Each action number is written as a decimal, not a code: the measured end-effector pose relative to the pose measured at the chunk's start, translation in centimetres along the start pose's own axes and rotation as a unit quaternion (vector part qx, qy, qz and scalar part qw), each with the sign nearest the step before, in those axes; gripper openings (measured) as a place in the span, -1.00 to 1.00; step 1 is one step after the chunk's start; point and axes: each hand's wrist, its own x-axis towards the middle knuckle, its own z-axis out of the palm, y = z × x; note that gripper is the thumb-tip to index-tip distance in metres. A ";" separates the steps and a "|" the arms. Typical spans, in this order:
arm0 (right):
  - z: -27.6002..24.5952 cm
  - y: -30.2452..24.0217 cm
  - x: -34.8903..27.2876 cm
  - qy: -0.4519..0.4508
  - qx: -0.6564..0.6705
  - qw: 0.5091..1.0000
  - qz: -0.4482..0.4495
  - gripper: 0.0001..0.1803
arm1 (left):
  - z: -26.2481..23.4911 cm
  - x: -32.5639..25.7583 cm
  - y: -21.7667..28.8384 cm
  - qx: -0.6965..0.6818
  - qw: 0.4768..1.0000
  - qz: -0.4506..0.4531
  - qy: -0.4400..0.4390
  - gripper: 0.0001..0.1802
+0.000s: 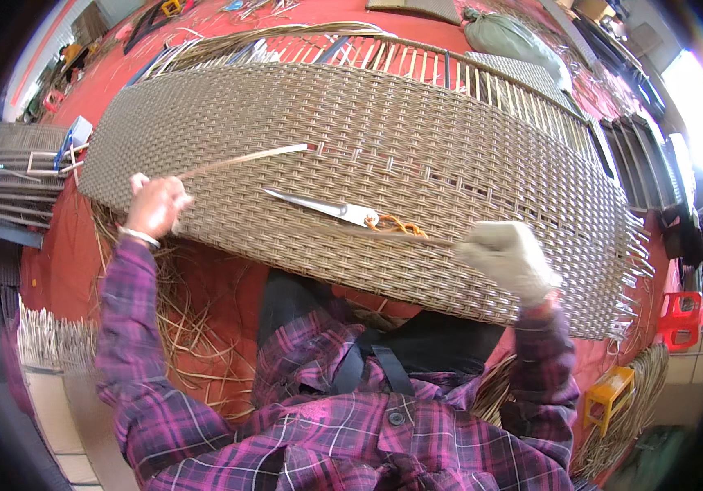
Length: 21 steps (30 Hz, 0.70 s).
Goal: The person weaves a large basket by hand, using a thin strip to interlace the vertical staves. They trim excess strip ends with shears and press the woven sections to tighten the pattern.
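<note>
A large woven panel of brown flat strips (351,114) lies across in front of me, over my knees. My left hand (155,206), bare with a white band at the wrist, is closed on a thin weaving strip (245,158) whose pale end points right over the panel. My right hand (509,258), in a whitish glove and smeared by motion, is closed around another thin brown strip (417,238) that runs leftward low over the weave. Whether that strip reaches my left hand I cannot tell. Between the hands, a pointed metal tool (319,204) with an orange cord loop (396,225) rests on the panel.
Pale slats of a frame (417,64) show beyond the panel's far edge. Loose strips (192,327) litter the red floor (65,254). At right stand a red stool (682,319) and a yellow stool (610,397). A green sack (515,41) lies at the back.
</note>
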 end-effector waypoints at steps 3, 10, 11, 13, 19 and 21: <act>7.8 -4.0 4.7 0.008 -0.055 0.990 -0.127 -0.73 | 2.5 -0.8 5.8 -0.052 0.977 0.094 0.185 -0.88; 13.5 -6.6 9.6 0.021 -0.052 0.986 -0.159 -0.78 | 2.3 -2.4 13.6 -0.538 0.818 0.203 0.000 -0.65; 12.5 -6.1 9.3 -0.016 -0.074 0.987 -0.138 -0.78 | 2.7 -1.9 12.9 -0.515 0.820 0.248 0.027 -0.76; 10.3 -4.7 8.7 -0.031 -0.069 0.993 -0.095 -0.81 | 3.3 -1.2 11.4 -0.493 0.832 0.252 0.011 -0.81; 12.3 -5.4 9.2 0.044 -0.087 0.985 -0.139 -0.84 | 4.4 -0.1 14.5 -0.469 0.838 0.273 0.059 -0.77; 12.6 -5.2 9.6 0.044 -0.129 0.973 -0.188 -0.86 | 4.3 0.2 15.5 -0.514 0.810 0.273 0.078 -0.79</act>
